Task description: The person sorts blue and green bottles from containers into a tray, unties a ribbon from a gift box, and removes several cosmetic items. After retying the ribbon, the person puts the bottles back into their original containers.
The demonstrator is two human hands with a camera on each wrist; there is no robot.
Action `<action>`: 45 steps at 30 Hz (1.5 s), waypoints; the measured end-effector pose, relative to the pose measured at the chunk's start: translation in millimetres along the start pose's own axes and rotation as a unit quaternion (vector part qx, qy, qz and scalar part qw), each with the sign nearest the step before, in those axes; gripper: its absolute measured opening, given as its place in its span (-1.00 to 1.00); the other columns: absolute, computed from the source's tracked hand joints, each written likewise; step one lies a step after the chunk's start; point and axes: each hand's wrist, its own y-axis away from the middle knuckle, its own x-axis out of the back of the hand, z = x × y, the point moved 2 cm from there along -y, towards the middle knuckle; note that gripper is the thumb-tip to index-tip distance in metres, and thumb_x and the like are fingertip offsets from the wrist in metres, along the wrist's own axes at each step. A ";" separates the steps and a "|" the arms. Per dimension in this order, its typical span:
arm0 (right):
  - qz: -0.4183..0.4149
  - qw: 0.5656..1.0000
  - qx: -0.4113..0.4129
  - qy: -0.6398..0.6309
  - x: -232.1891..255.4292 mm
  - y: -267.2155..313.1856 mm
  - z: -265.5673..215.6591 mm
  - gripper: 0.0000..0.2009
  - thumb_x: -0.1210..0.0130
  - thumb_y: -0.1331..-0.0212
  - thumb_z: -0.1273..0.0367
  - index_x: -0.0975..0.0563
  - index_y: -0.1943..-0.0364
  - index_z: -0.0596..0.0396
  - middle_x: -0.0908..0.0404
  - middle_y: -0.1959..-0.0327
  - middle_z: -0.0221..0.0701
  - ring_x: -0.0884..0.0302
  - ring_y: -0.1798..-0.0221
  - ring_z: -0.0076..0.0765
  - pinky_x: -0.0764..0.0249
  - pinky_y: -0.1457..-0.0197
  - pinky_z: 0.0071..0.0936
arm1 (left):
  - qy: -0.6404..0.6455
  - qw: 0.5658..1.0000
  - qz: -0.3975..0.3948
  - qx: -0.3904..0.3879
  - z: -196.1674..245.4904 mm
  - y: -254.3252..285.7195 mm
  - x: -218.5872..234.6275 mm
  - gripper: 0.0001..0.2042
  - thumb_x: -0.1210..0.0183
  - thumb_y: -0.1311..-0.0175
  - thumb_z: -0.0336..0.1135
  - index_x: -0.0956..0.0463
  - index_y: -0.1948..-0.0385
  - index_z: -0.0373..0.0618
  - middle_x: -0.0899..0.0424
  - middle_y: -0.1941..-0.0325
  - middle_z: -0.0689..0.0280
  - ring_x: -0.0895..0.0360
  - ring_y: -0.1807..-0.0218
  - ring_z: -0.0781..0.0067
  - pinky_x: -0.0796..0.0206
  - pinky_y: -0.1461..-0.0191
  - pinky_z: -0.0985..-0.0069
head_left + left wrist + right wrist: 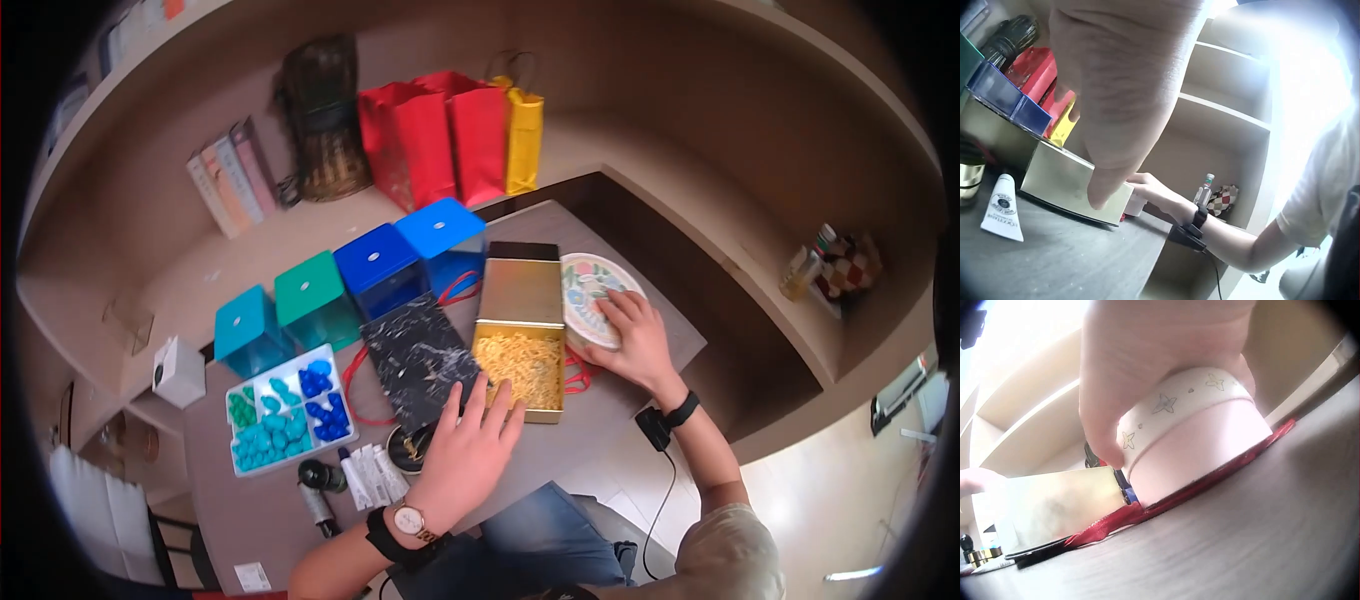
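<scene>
My right hand (pixel 637 345) grips a round box (pixel 585 275) with a flowered lid. The right wrist view shows thumb and fingers round the rim of its star-patterned lid (pixel 1163 403), above a pale pink side (pixel 1204 440). My left hand (pixel 465 460) has its fingers straight and spread, fingertips over the near left corner of a gold tin (pixel 543 410). That tin stands with its lid (pixel 520 290) folded back and yellow shredded paper (pixel 515 362) inside. Left of it lies a black marbled rectangular box (pixel 415 350), partly under my left fingertips.
Four blue and green boxes (pixel 375 260) line the table's back. A white divided tray (pixel 293 415) holds blue and green pieces. White tubes (pixel 370 477) and a dark jar (pixel 322 475) lie near the front. Red ribbon (pixel 1210 481) runs by the round box. Red bags (pixel 410 140) stand behind.
</scene>
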 end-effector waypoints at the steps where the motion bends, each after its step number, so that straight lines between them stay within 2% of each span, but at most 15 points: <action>1: 0.008 1.000 0.003 -0.006 -0.2 1.2 2.4 -0.33 -0.35 0.10 0.03 -0.62 -0.16 0.04 -0.55 -0.30 -0.22 -0.39 -0.38 0.02 -0.34 -0.36 -0.03 | 0.001 1.000 0.005 -0.014 -0.2 -9.6 -3.7 -0.39 -0.39 -0.12 -0.09 -0.50 -0.23 -0.13 -0.51 -0.30 0.05 -0.32 -0.43 -0.03 -0.13 -0.51 -0.02; 4: 0.038 0.999 0.007 -0.011 -1.4 8.1 8.0 -0.38 -0.32 0.07 0.07 -0.63 -0.15 0.02 -0.53 -0.30 -0.18 -0.42 -0.34 0.07 -0.34 -0.40 -0.01 | -0.029 0.998 -0.042 -0.023 -2.0 -28.0 -24.5 -0.46 -0.39 -0.09 -0.12 -0.56 -0.11 -0.16 -0.64 -0.04 0.18 -0.43 -0.27 0.12 -0.22 -0.43 0.06; 5: 0.028 1.000 0.002 -0.005 -0.1 11.2 8.7 -0.36 -0.33 0.05 0.04 -0.61 -0.19 0.00 -0.46 -0.36 -0.11 -0.39 -0.35 0.14 -0.33 -0.41 0.02 | -0.025 0.999 0.010 -0.035 -4.9 -33.2 -34.7 -0.65 -0.39 -0.07 -0.16 -0.66 0.17 -0.17 -0.68 0.28 0.27 -0.50 -0.06 0.20 -0.27 -0.36 0.09; 9: 0.031 0.997 -0.033 0.058 2.0 21.7 4.8 -0.24 -0.36 0.01 -0.13 -0.54 -0.29 -0.08 -0.24 -0.48 0.06 -0.28 -0.43 0.34 -0.31 -0.44 0.08 | 0.001 0.996 0.072 -0.047 -8.9 -43.0 -40.2 -0.79 -0.39 -0.04 -0.18 -0.67 0.58 -0.10 -0.63 0.53 0.27 -0.54 0.13 0.23 -0.26 -0.37 0.07; 12: -0.001 0.996 -0.091 -0.014 -5.6 23.3 7.5 -0.21 -0.37 -0.01 -0.17 -0.51 -0.33 -0.13 -0.21 -0.50 0.09 -0.28 -0.45 0.33 -0.34 -0.44 0.06 | 0.012 0.997 0.057 -0.048 -3.5 -47.1 -43.2 -0.80 -0.39 -0.05 -0.18 -0.67 0.57 -0.08 -0.63 0.52 0.29 -0.55 0.17 0.28 -0.24 -0.40 0.05; 15: 0.017 0.989 -0.110 -0.100 -16.0 24.7 5.6 -0.26 -0.40 -0.05 -0.07 -0.51 -0.33 -0.09 -0.24 -0.48 0.07 -0.35 -0.42 0.28 -0.40 -0.42 0.01 | 0.012 0.998 0.041 -0.054 -0.1 -52.9 -39.9 -0.81 -0.39 -0.06 -0.17 -0.67 0.56 -0.07 -0.63 0.52 0.31 -0.57 0.24 0.30 -0.22 -0.43 0.04; 19: 0.056 0.990 -0.087 -0.092 -17.4 25.4 6.7 -0.30 -0.43 -0.06 0.02 -0.53 -0.27 0.05 -0.32 -0.45 0.02 -0.41 -0.39 0.22 -0.45 -0.39 -0.04 | 0.038 0.996 0.063 -0.051 0.2 -50.4 -41.5 -0.81 -0.39 -0.07 -0.17 -0.66 0.54 -0.05 -0.62 0.53 0.31 -0.58 0.27 0.30 -0.22 -0.44 0.01; 29: 0.083 0.984 -0.103 -0.116 -10.1 31.7 14.2 -0.36 -0.51 0.03 0.15 -0.57 -0.16 0.13 -0.45 -0.38 -0.07 -0.52 -0.31 0.17 -0.53 -0.31 -0.08 | 0.034 0.994 0.095 -0.053 8.4 -46.3 -48.5 -0.80 -0.37 -0.07 -0.17 -0.60 0.55 -0.06 -0.55 0.56 0.32 -0.57 0.30 0.32 -0.26 -0.42 -0.04; 32: 0.130 0.984 -0.075 -0.097 -10.8 42.8 29.5 -0.45 -0.47 -0.03 0.20 -0.58 -0.09 0.17 -0.55 -0.28 -0.10 -0.57 -0.23 0.14 -0.55 -0.24 -0.10 | 0.036 0.993 0.101 -0.052 12.6 -49.5 -54.9 -0.80 -0.36 -0.08 -0.19 -0.58 0.56 -0.07 -0.55 0.56 0.32 -0.56 0.32 0.32 -0.27 -0.41 -0.04; 35: 0.121 0.981 -0.097 -0.121 -0.3 41.9 30.5 -0.49 -0.41 -0.11 0.22 -0.56 -0.08 0.20 -0.65 -0.13 -0.13 -0.64 -0.13 0.05 -0.56 -0.15 -0.18 | 0.050 0.991 0.108 -0.068 26.0 -50.3 -60.6 -0.80 -0.35 -0.09 -0.21 -0.56 0.56 -0.07 -0.55 0.57 0.32 -0.56 0.33 0.32 -0.28 -0.41 -0.02; 38: 0.108 0.939 -0.206 -0.253 -3.5 27.5 44.7 -0.49 -0.37 -0.19 0.18 -0.53 -0.12 0.22 -0.68 0.02 -0.16 -0.67 0.00 -0.14 -0.56 -0.06 -0.29 | 0.063 0.986 0.122 -0.092 35.5 -52.9 -63.0 -0.81 -0.33 -0.11 -0.23 -0.55 0.56 -0.06 -0.54 0.57 0.32 -0.57 0.34 0.32 -0.31 -0.39 0.01; 39: 0.071 0.923 -0.258 -0.278 -5.2 20.7 53.9 -0.44 -0.29 -0.29 0.09 -0.49 -0.17 0.27 -0.66 0.06 -0.17 -0.63 0.06 -0.32 -0.55 -0.02 -0.37 | 0.069 0.985 0.124 -0.095 36.3 -53.2 -62.6 -0.82 -0.32 -0.13 -0.24 -0.55 0.56 -0.06 -0.54 0.57 0.32 -0.57 0.34 0.32 -0.32 -0.38 0.02; 42: 0.028 0.903 -0.283 -0.323 -28.5 -2.2 89.8 -0.38 -0.22 -0.34 -0.02 -0.49 -0.18 0.31 -0.67 0.10 -0.19 -0.64 0.13 -0.39 -0.57 0.09 -0.44 | 0.072 0.982 0.125 -0.120 43.1 -48.5 -59.0 -0.83 -0.28 -0.17 -0.27 -0.54 0.57 -0.05 -0.53 0.59 0.32 -0.56 0.38 0.32 -0.36 -0.35 0.04; 43: -0.042 0.881 -0.308 -0.356 -29.9 -12.0 95.6 -0.36 -0.18 -0.35 -0.07 -0.54 -0.14 0.32 -0.70 0.17 -0.23 -0.67 0.19 -0.43 -0.56 0.20 -0.49 | 0.070 0.981 0.125 -0.131 46.5 -45.6 -58.2 -0.83 -0.27 -0.19 -0.29 -0.54 0.57 -0.05 -0.53 0.60 0.32 -0.56 0.40 0.33 -0.37 -0.34 0.05; 45: -0.086 0.880 -0.321 -0.339 -30.1 -23.6 96.8 -0.39 -0.19 -0.34 -0.07 -0.58 -0.08 0.30 -0.72 0.25 -0.27 -0.68 0.25 -0.46 -0.55 0.28 -0.52 | 0.091 0.980 0.123 -0.129 54.3 -39.9 -61.6 -0.83 -0.24 -0.21 -0.30 -0.53 0.58 -0.05 -0.52 0.62 0.32 -0.56 0.43 0.34 -0.39 -0.33 0.06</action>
